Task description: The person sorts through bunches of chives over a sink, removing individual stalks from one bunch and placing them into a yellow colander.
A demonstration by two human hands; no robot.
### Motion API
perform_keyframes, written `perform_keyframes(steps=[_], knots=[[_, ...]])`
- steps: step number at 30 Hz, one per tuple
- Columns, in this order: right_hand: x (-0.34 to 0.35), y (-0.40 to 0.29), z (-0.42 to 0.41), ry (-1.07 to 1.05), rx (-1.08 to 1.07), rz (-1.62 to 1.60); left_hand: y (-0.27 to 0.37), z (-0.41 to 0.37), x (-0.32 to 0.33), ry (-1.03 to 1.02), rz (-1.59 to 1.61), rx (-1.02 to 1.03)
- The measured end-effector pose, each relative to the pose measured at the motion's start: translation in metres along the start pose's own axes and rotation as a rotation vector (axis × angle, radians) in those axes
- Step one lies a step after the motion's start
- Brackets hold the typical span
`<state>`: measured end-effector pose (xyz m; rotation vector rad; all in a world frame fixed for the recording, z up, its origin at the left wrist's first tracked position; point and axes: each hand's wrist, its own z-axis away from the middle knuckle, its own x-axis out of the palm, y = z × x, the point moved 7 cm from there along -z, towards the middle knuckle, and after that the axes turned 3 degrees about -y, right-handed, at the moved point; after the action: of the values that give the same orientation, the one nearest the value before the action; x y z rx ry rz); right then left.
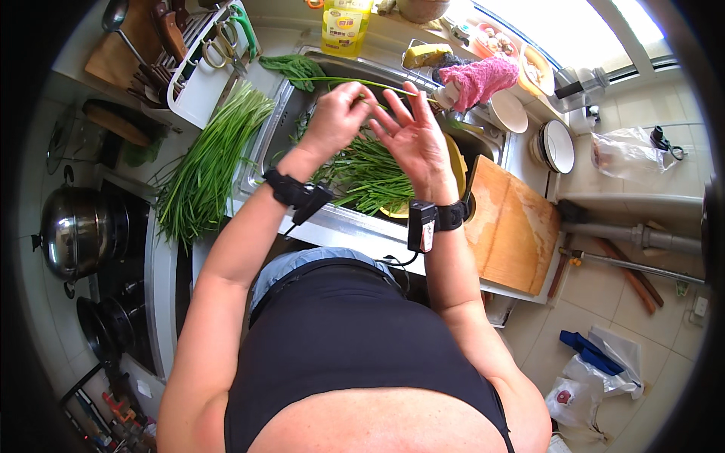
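Over the sink, my right hand (419, 136) is turned palm up with its lower fingers spread. Its thumb and forefinger pinch a long thin green stalk (391, 88), which runs left behind my other hand. Beside it, my left hand (334, 116) has its fingertips drawn together on a thin green strand (372, 102). Beneath both hands, loose garlic chives (374, 175) lie in a yellow basin (460, 161) in the stainless steel sink (257, 170). A large bunch of garlic chives (209, 170) rests on the counter to the left.
A wooden cutting board (512, 226) lies at the sink's right end. Behind stand a yellow detergent bottle (345, 28) and a pink cloth (481, 82). A white knife rack (198, 79) with scissors (221, 48) is at upper left; a steel pot (76, 226) sits on the stove.
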<state>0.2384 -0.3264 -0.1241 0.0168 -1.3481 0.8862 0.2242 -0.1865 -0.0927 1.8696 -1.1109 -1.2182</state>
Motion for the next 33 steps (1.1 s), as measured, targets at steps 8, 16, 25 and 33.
perform_keyframes(steps=[8,16,25,33], knots=[[-0.124,-0.062,0.02,0.328,-0.15,0.14,-0.152,0.062,-0.076,-0.232,-0.858,-0.297],[-0.272,-0.051,0.02,0.509,0.147,0.256,-0.122,0.095,-0.147,0.036,-0.544,-0.459],[-0.264,-0.026,0.013,0.611,0.192,1.019,-0.113,0.143,-0.215,0.126,-0.776,-0.602],[-0.094,0.1,-0.049,-0.022,0.362,0.846,-0.131,0.13,-0.207,0.131,-0.858,-0.348]])
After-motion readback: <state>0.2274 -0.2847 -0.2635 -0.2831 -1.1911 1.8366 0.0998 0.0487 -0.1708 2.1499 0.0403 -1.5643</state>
